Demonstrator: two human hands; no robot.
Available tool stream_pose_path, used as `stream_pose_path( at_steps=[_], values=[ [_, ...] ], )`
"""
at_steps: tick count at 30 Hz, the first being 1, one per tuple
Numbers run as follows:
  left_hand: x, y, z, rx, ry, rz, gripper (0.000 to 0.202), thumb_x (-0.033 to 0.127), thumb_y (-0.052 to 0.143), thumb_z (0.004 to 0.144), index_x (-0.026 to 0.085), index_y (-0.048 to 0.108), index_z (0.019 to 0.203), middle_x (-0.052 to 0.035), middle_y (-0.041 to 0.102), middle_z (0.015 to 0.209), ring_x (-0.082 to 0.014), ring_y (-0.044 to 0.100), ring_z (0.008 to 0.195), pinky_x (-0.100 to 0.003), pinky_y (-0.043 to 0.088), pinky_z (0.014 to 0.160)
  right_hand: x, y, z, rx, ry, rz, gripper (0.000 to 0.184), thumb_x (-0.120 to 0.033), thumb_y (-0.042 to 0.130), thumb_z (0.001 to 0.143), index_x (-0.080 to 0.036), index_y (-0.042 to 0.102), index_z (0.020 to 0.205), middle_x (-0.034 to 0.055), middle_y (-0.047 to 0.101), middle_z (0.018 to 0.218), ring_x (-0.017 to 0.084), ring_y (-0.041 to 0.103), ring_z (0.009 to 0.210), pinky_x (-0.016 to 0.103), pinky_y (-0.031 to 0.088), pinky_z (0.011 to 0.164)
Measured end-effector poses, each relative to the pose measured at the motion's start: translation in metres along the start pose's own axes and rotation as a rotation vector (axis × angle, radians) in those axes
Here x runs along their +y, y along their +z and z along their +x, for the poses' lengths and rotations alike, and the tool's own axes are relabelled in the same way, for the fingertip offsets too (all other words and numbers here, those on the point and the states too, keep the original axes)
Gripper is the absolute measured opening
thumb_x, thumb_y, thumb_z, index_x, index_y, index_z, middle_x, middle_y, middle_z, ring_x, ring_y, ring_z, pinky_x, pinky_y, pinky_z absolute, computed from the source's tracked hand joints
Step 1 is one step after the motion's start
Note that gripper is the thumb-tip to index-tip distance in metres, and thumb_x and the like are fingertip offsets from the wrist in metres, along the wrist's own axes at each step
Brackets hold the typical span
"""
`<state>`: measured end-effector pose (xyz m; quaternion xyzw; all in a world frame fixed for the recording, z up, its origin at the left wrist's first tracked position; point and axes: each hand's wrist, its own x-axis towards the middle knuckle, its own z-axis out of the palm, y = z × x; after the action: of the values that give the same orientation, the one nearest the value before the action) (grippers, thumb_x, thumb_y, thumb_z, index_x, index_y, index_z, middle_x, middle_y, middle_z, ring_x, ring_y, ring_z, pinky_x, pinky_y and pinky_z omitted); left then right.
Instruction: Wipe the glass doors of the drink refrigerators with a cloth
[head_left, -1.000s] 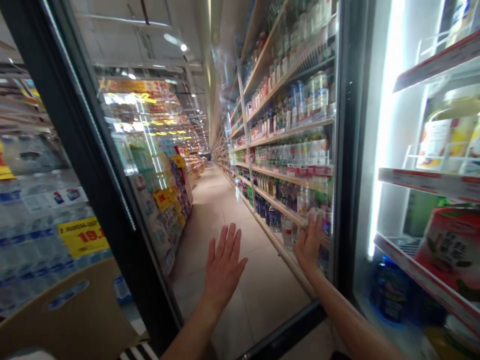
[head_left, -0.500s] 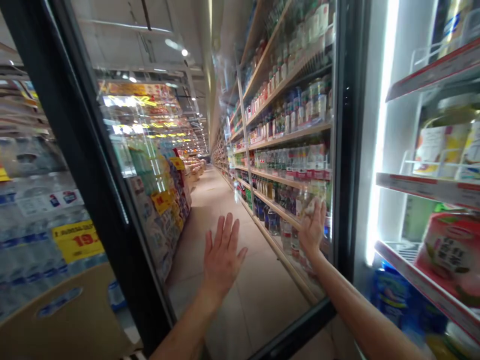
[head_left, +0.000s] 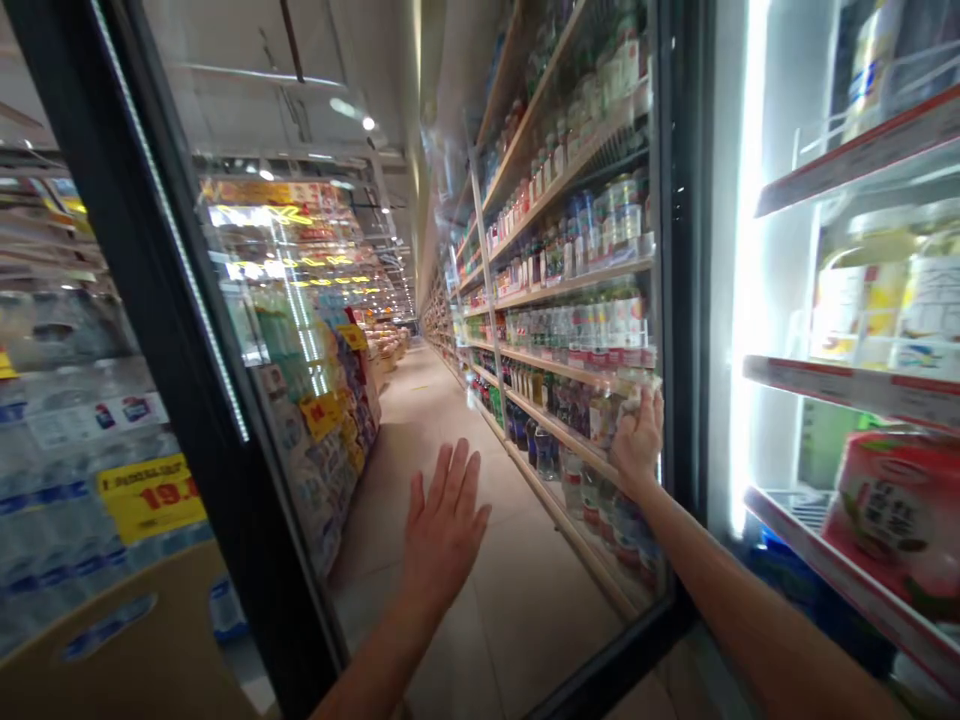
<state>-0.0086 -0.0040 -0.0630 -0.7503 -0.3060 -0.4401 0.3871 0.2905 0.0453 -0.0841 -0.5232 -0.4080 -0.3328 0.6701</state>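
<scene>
A glass door (head_left: 375, 620) with a black frame stands open in front of me. My left hand (head_left: 446, 530) lies flat against the lower middle of the pane, fingers stretched out, nothing under it that I can see. Near the pane's right edge, my right hand (head_left: 639, 445) presses a pale crumpled cloth (head_left: 634, 398) to the glass. Most of the cloth is hidden behind the fingers, and blur hides its exact shape.
To the right is a lit cooler with shelves (head_left: 847, 385), bottled drinks (head_left: 847, 300) and a red pack (head_left: 900, 510). At left stand a cardboard box (head_left: 180, 630), stacked water bottles (head_left: 67, 520) and a yellow price sign (head_left: 154, 495). Through the glass show an aisle and bottle shelves.
My right hand has slid a little to the right and slightly down the glass with the cloth. The left hand stays nearly in place. The view has shifted slightly.
</scene>
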Motion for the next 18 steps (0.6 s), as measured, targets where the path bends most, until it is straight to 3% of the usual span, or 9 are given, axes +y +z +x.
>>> stream_pose_path(
  at_steps=[2,6,9,11,14,16,18],
  values=[
    [-0.001,-0.002,0.012,0.001,0.004,-0.002,0.075,0.035,0.053,0.085,0.017,0.012,0.145,-0.0108,0.041,0.141,-0.0193,0.023,0.138,-0.040,0.007,0.114,-0.022,0.006,0.004,0.017,-0.030,0.029,0.058,-0.015,0.032,0.087,-0.022,0.025,0.143,0.0096,0.025,0.150,0.025,0.022,0.139,0.056,0.028,0.109],
    [-0.005,0.000,0.032,-0.058,-0.033,0.017,0.079,0.040,0.056,0.083,0.015,0.014,0.145,-0.0136,0.035,0.144,-0.0235,0.025,0.137,-0.044,0.008,0.114,-0.073,-0.001,-0.019,-0.238,-0.460,0.141,0.063,-0.013,0.037,0.084,-0.029,0.024,0.143,0.0011,0.022,0.152,0.024,0.017,0.141,0.051,0.031,0.109],
    [-0.008,0.003,0.035,-0.074,-0.037,0.032,0.076,0.042,0.055,0.083,0.015,0.019,0.144,-0.0132,0.036,0.143,-0.0232,0.025,0.137,-0.043,0.007,0.114,-0.068,-0.012,-0.026,-0.356,-0.676,0.156,0.066,-0.009,0.040,0.082,-0.032,0.027,0.142,-0.0013,0.026,0.151,0.023,0.021,0.140,0.048,0.033,0.109],
    [-0.008,0.004,0.033,-0.071,-0.028,0.041,0.074,0.043,0.054,0.083,0.014,0.022,0.143,-0.0130,0.037,0.143,-0.0226,0.025,0.137,-0.042,0.006,0.114,-0.044,-0.014,-0.014,-0.298,-0.602,0.112,0.064,-0.009,0.041,0.081,-0.032,0.031,0.140,0.0004,0.027,0.150,0.023,0.023,0.139,0.049,0.033,0.109],
    [-0.007,0.004,0.030,-0.056,-0.019,0.050,0.072,0.042,0.054,0.084,0.013,0.024,0.143,-0.0132,0.040,0.142,-0.0221,0.025,0.137,-0.041,0.005,0.114,-0.011,-0.003,0.022,-0.125,-0.238,0.039,0.058,-0.012,0.038,0.082,-0.024,0.034,0.139,0.0074,0.029,0.149,0.025,0.027,0.137,0.052,0.032,0.108],
    [-0.005,0.002,0.031,-0.042,-0.023,0.045,0.073,0.040,0.055,0.083,0.013,0.023,0.143,-0.0134,0.040,0.141,-0.0220,0.025,0.137,-0.041,0.005,0.114,-0.012,0.007,0.043,-0.025,-0.045,0.023,0.056,-0.013,0.034,0.083,-0.020,0.036,0.139,0.0105,0.032,0.147,0.026,0.029,0.136,0.054,0.032,0.107],
    [-0.004,0.000,0.036,-0.028,-0.018,0.034,0.074,0.039,0.055,0.084,0.014,0.020,0.144,-0.0130,0.040,0.141,-0.0215,0.024,0.138,-0.041,0.006,0.114,-0.032,0.015,0.052,0.006,-0.037,0.038,0.056,-0.014,0.032,0.084,-0.021,0.035,0.139,0.0093,0.031,0.147,0.027,0.027,0.137,0.055,0.031,0.107]
  ],
)
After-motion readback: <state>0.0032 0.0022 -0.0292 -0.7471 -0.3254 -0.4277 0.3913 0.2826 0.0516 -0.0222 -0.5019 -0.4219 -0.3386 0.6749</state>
